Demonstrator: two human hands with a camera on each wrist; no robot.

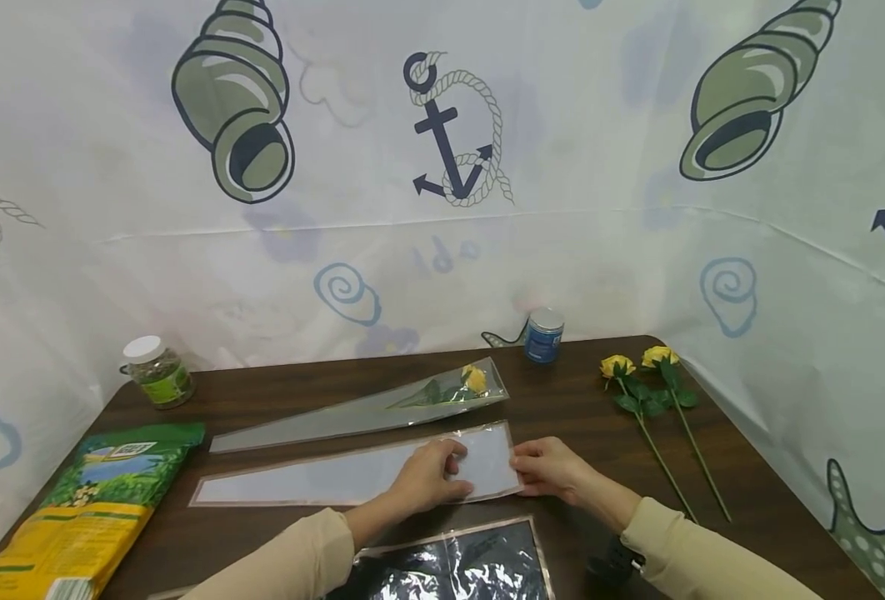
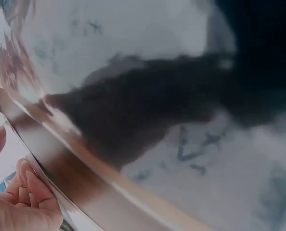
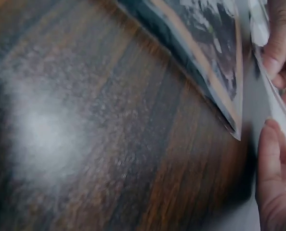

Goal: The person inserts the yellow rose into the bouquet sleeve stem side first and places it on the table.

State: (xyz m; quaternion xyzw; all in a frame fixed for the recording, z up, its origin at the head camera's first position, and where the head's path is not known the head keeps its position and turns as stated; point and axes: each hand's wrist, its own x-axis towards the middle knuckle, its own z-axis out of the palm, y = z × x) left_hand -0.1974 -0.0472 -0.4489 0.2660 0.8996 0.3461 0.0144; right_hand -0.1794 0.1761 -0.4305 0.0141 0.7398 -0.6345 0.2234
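A long tapered flower sleeve (image 1: 322, 483), pale inside with a clear brownish border, lies across the table in the head view. My left hand (image 1: 429, 477) holds it near its wide end, with bent fingers over the sheet and the thumb by its near edge. At the right end, my right hand (image 1: 555, 473) pinches the sleeve's edge between thumb and fingers. Both hands show at the edge of the right wrist view. Behind lies another sleeve (image 1: 360, 422) with a yellow rose (image 1: 476, 380) inside. Closer to me is a shiny dark plastic packet (image 1: 450, 567).
Two yellow roses (image 1: 660, 357) with long stems lie at the right. A yellow and green bag (image 1: 90, 508) fills the left side. A white-lidded jar (image 1: 159, 373) and a blue can (image 1: 543, 335) stand along the back edge, before a printed curtain (image 1: 592, 250).
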